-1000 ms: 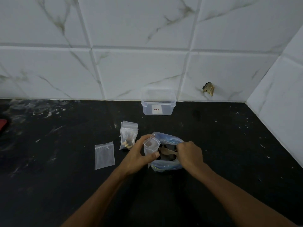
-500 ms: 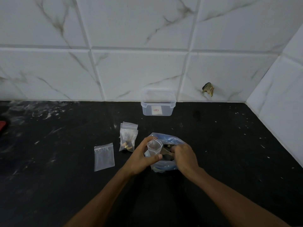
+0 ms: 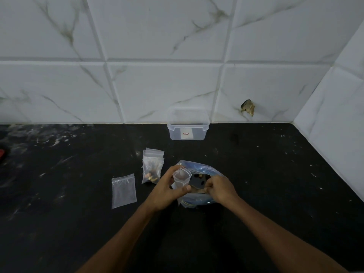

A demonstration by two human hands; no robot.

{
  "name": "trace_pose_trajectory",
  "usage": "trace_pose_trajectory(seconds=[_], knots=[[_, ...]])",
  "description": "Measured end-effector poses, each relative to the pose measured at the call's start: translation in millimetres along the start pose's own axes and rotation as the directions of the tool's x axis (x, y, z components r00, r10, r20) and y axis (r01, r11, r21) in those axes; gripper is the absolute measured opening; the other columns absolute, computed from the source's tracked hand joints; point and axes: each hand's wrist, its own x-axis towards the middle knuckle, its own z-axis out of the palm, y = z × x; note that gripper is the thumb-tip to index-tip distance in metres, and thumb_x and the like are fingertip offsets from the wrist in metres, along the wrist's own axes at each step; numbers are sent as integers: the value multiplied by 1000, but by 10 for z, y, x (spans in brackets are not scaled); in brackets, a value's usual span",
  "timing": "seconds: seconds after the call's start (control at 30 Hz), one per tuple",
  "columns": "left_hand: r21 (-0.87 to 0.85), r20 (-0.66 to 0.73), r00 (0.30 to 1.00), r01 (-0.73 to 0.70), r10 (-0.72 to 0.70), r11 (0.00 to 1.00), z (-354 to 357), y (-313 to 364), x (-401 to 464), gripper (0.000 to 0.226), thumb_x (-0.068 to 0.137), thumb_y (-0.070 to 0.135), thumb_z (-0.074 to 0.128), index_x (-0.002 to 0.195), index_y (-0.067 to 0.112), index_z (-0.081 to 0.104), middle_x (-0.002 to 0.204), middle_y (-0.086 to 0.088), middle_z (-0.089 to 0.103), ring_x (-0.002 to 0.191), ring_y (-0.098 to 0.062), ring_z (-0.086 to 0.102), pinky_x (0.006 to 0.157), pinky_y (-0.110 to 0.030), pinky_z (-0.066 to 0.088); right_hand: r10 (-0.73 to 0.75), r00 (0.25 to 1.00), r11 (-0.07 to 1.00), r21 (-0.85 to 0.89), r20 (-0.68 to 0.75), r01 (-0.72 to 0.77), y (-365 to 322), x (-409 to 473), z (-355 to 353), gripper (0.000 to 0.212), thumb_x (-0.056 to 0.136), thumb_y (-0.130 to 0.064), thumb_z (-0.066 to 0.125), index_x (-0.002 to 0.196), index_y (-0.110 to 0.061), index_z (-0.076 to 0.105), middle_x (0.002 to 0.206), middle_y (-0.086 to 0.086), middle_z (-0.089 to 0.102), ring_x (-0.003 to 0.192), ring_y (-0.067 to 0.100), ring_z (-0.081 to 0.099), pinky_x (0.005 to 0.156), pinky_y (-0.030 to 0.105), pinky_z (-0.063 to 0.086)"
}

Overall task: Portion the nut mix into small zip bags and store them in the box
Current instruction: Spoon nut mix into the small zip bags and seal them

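Note:
My left hand (image 3: 167,191) grips a small clear zip bag (image 3: 181,177) upright with its mouth open, just left of the big blue-tinted bag of nut mix (image 3: 199,200). My right hand (image 3: 221,189) is at the big bag's mouth with its fingers curled; the small brown scoop it holds is hidden now. A few nuts show inside the dark opening. Filled zip bags (image 3: 152,168) lie in a stack to the left. An empty zip bag (image 3: 123,191) lies flat further left. The clear plastic box (image 3: 187,125) stands open against the wall.
Everything sits on a black countertop (image 3: 275,184) with white scuffs. White marble-look tiles form the back and right walls, with a chipped hole (image 3: 248,107) in the back wall. A red object (image 3: 2,153) shows at the left edge.
My right hand brought the scoop up to the small bag's mouth, then dropped back into the big bag. My left hand kept holding the small bag open.

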Motion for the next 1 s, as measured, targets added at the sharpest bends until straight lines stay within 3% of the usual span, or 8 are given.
trace_pose_trajectory(seconds=[0.17,0.3,0.43,0.67,0.77,0.87,1.0], knots=[[36,-3,1000,-2,2,999,7,5,4,57,79,29,75,130,37,49,121,6,63,115,-13,61,98,-41,53,25,1000,1000,17,9,-26,-122,16,-8,17,95,-17,58,98,-19,74,100,-2,69,88,11,62,80,30,53],[29,-33,999,-2,3,1000,-42,9,-6,54,86,22,73,129,39,46,120,7,62,113,-13,60,87,-26,54,38,999,994,103,5,-38,-31,-7,-128,14,93,-15,61,94,-17,75,92,-5,70,79,6,63,67,21,48],[51,-67,998,-16,20,999,-60,54,-32,52,88,12,70,126,37,44,114,13,58,101,8,60,74,-12,51,33,999,980,197,27,-38,29,-73,-374,10,91,-14,65,93,-14,75,95,-2,72,86,8,66,78,26,54],[192,-204,970,-90,130,977,-38,214,56,53,82,22,77,126,31,49,112,14,58,100,9,56,77,-9,49,23,1000,939,342,-4,-20,-34,-271,-1121,14,90,-9,63,85,-19,72,89,-3,67,88,10,61,68,21,42],[250,-222,963,-93,151,964,-8,223,150,60,77,33,79,128,31,48,117,12,57,105,0,56,84,-19,51,-10,999,924,381,-51,29,-142,-368,-1427,14,90,-8,64,85,-18,72,83,-3,67,82,9,58,66,22,39],[277,-224,966,-60,125,959,51,183,250,66,75,38,80,131,32,46,121,7,56,109,-8,56,89,-30,53,-78,994,942,321,-74,98,-285,-446,-1550,11,90,-12,65,88,-19,73,76,-6,66,72,7,57,61,21,39],[279,-232,969,-17,84,960,149,153,312,68,74,44,78,132,34,45,120,7,55,107,-9,54,83,-25,49,-178,971,984,-15,-158,178,-482,-521,-1419,9,92,-22,64,93,-22,72,80,-7,67,74,7,61,65,23,48]])
